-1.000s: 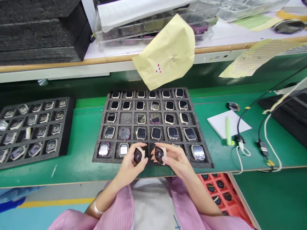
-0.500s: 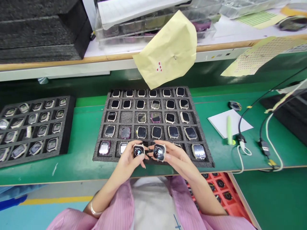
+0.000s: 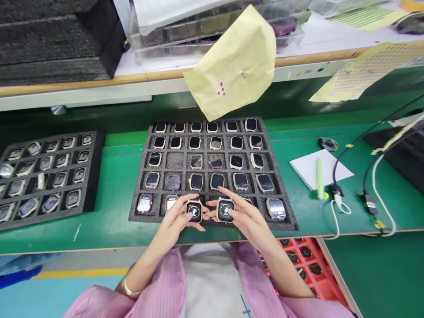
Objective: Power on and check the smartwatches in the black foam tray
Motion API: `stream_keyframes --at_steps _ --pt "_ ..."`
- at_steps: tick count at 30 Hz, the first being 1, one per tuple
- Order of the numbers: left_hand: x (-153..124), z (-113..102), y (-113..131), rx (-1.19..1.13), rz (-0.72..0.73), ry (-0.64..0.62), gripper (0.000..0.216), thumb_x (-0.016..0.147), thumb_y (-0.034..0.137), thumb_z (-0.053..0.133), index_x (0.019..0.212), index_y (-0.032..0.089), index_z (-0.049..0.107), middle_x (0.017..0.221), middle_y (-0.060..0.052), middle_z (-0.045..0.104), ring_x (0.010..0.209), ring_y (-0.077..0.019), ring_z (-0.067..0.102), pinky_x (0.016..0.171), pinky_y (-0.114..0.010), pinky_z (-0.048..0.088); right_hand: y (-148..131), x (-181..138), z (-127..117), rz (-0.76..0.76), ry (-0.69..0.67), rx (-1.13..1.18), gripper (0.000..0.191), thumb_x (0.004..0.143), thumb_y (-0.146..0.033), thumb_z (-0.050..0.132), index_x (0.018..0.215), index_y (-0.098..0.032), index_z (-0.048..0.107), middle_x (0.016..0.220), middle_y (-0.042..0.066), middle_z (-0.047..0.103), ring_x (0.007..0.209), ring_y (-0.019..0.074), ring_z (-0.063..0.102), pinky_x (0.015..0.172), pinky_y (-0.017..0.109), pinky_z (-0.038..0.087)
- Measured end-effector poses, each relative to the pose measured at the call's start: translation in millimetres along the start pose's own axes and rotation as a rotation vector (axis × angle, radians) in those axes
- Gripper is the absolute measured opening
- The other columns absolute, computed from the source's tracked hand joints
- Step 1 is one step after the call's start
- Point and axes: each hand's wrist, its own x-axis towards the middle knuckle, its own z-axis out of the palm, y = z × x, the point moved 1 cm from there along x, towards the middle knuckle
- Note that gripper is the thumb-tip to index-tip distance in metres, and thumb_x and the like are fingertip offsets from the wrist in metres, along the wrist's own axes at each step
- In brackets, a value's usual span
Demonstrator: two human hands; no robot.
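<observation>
My left hand (image 3: 174,219) grips a smartwatch body (image 3: 194,211) with a pale frame and a lit screen, its thumb lying at the screen's left edge. A similar smartwatch body (image 3: 225,209), also lit, is held in my right hand (image 3: 249,216), with the thumb on the screen's right side. Both watches are side by side, faces up, above the front edge of a black foam tray (image 3: 174,161). Rows of strapless watches fill most of its compartments, among them a purple-framed watch (image 3: 216,161). My hands hide part of the front row.
At the left lies a second foam tray (image 3: 88,194) of watches. To the right are white paper (image 3: 304,170), a light-green tool (image 3: 319,179) and cables (image 3: 369,203). A yellow sheet (image 3: 236,66) hangs from the shelf over the tray. Below the bench sits a red tray (image 3: 313,260).
Both watches have shifted slightly to the right in my hands, and their lit screens show different content. My left thumb has moved toward its screen's left edge. The view has shifted a little.
</observation>
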Motion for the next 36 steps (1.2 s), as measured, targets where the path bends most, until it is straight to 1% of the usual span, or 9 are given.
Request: stream_keyframes --at_steps 5,10,13,17,19,21,25,30,36 --pt "0.5 0.6 -1.2 0.012 0.009 -0.009 0.035 0.090 0.024 0.054 0.124 0.022 0.051 0.108 -0.009 0.065 0.095 -0.0228 0.064 0.074 -0.036 0.059 2.3 1.6 -3.6 -0.018 -0.019 -0.044 0.046 0.093 -0.025 0.057 0.138 -0.030 0.047 0.125 0.009 0.063 0.104 0.0276 0.066 0.089 0.042 0.052" --pt "1.4 4.7 -0.7 0.066 0.008 -0.009 0.038 0.088 0.027 0.057 0.124 0.021 0.048 0.107 -0.009 0.062 0.090 -0.0220 0.063 0.071 -0.035 0.058 2.3 -0.3 -2.5 -0.046 -0.016 -0.080 0.045 0.095 -0.026 0.056 0.139 -0.029 0.045 0.128 0.009 0.061 0.109 0.0276 0.064 0.098 0.045 0.047" --pt "2.9 7.1 -1.6 0.191 0.056 0.057 0.045 0.080 0.024 0.067 0.121 0.021 0.048 0.100 -0.005 0.057 0.081 -0.0178 0.061 0.061 -0.025 0.053 2.0 -3.5 -0.8 -0.046 -0.049 -0.056 0.051 0.097 -0.024 0.055 0.144 -0.033 0.036 0.136 0.007 0.054 0.119 0.0262 0.057 0.105 0.046 0.041" --pt "4.4 7.5 -5.3 0.357 0.104 0.161 0.041 0.076 0.017 0.069 0.112 0.021 0.050 0.091 0.001 0.052 0.071 -0.0104 0.054 0.064 -0.021 0.049 1.4 -5.6 0.6 -0.030 -0.072 -0.033 0.054 0.098 -0.024 0.054 0.146 -0.034 0.031 0.141 0.007 0.050 0.124 0.0257 0.053 0.109 0.047 0.036" --pt "4.0 7.5 -6.9 0.392 0.081 0.162 0.035 0.080 0.018 0.065 0.111 0.021 0.049 0.084 0.003 0.049 0.061 -0.0077 0.050 0.057 -0.019 0.046 1.1 -4.5 0.9 -0.029 -0.064 -0.028 0.052 0.096 -0.025 0.057 0.144 -0.033 0.037 0.136 0.009 0.055 0.119 0.0269 0.057 0.104 0.046 0.042" --pt "2.9 7.4 -7.6 0.420 0.046 0.150 0.032 0.084 0.020 0.060 0.113 0.021 0.047 0.079 0.005 0.047 0.054 -0.0064 0.046 0.050 -0.017 0.041 1.4 -2.6 0.8 -0.042 -0.051 -0.012 0.047 0.092 -0.026 0.064 0.136 -0.029 0.049 0.127 0.010 0.062 0.112 0.0278 0.062 0.097 0.044 0.048" --pt "0.0 6.9 -6.9 0.497 0.025 0.097 0.032 0.087 0.018 0.056 0.117 0.022 0.045 0.071 0.007 0.043 0.054 -0.0068 0.044 0.051 -0.017 0.037 5.9 1.2 -1.1 -0.068 -0.012 0.033 0.035 0.078 -0.025 0.078 0.112 -0.026 0.069 0.108 0.008 0.072 0.097 0.0264 0.070 0.087 0.038 0.055" --pt "-1.8 6.4 -8.5 0.473 0.068 0.054 0.032 0.086 0.016 0.056 0.116 0.024 0.046 0.071 0.007 0.042 0.056 -0.0065 0.042 0.054 -0.017 0.036 10.1 2.4 -2.6 -0.053 -0.021 0.031 0.035 0.073 -0.024 0.082 0.106 -0.025 0.072 0.101 0.008 0.074 0.093 0.0245 0.070 0.075 0.031 0.057" --pt "-1.1 6.1 -9.9 0.430 0.101 0.069 0.041 0.084 0.015 0.059 0.121 0.024 0.046 0.074 0.006 0.043 0.054 -0.0063 0.042 0.051 -0.018 0.034 5.6 1.4 0.0 -0.043 -0.046 0.024 0.036 0.076 -0.025 0.080 0.111 -0.025 0.071 0.104 0.008 0.073 0.094 0.0227 0.070 0.080 0.031 0.056"
